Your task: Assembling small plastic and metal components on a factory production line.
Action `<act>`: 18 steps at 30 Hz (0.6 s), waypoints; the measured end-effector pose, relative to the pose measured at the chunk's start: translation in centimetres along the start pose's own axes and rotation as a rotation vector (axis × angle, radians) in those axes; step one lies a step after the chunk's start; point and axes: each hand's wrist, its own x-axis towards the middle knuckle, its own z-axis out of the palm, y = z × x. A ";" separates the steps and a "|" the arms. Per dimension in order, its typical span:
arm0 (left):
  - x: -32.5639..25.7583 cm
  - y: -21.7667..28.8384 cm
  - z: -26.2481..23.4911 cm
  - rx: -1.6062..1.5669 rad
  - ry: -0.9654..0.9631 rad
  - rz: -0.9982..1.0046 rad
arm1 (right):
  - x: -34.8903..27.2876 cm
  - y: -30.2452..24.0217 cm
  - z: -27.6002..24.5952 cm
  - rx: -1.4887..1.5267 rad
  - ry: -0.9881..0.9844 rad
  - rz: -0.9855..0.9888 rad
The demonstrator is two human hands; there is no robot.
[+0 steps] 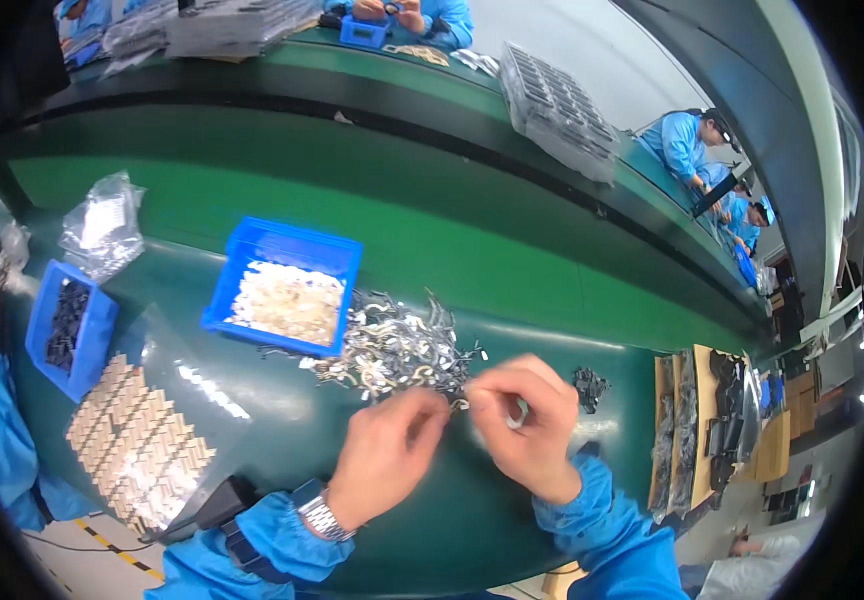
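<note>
Hands (pixel 389 460) (pixel 530 425) at parts pile (pixel 402 345), table edge (pixel 542 334) beyond

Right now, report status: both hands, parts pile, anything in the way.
Left hand, right hand close together, grip unclear. Parts pile just beyond. Blue bin of white pieces crowding pile's left.

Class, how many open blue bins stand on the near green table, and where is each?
2. One blue bin, holding whitish pieces, is left of the pile of small parts; the other bin, holding dark pieces, is farther left. Others could be hidden.
</note>
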 end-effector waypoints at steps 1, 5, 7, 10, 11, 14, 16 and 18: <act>-0.5 0.0 -0.6 0.007 0.015 0.002 | 2.7 -2.0 1.5 0.035 -0.072 -0.099; -0.8 -0.2 -1.2 0.129 0.115 0.114 | 8.7 -3.2 8.1 0.001 -0.105 -0.297; -0.4 -0.4 -0.6 0.017 0.143 0.278 | 9.2 -1.5 9.3 -0.077 -0.175 -0.281; -0.2 -0.7 -0.3 0.021 0.122 0.312 | 9.5 -1.1 9.1 -0.181 -0.268 -0.190; -0.3 -0.7 -0.4 0.029 0.094 0.323 | 9.5 -1.4 9.0 -0.208 -0.287 -0.123; -0.5 -0.8 -0.8 0.044 0.076 0.287 | 9.8 -1.9 9.4 -0.219 -0.350 -0.059; -0.4 -0.6 -0.9 0.047 0.044 0.256 | 9.7 -2.2 8.9 -0.218 -0.384 -0.049; -0.3 -0.5 -1.1 0.049 0.059 0.257 | 9.5 -2.4 8.4 -0.225 -0.343 -0.072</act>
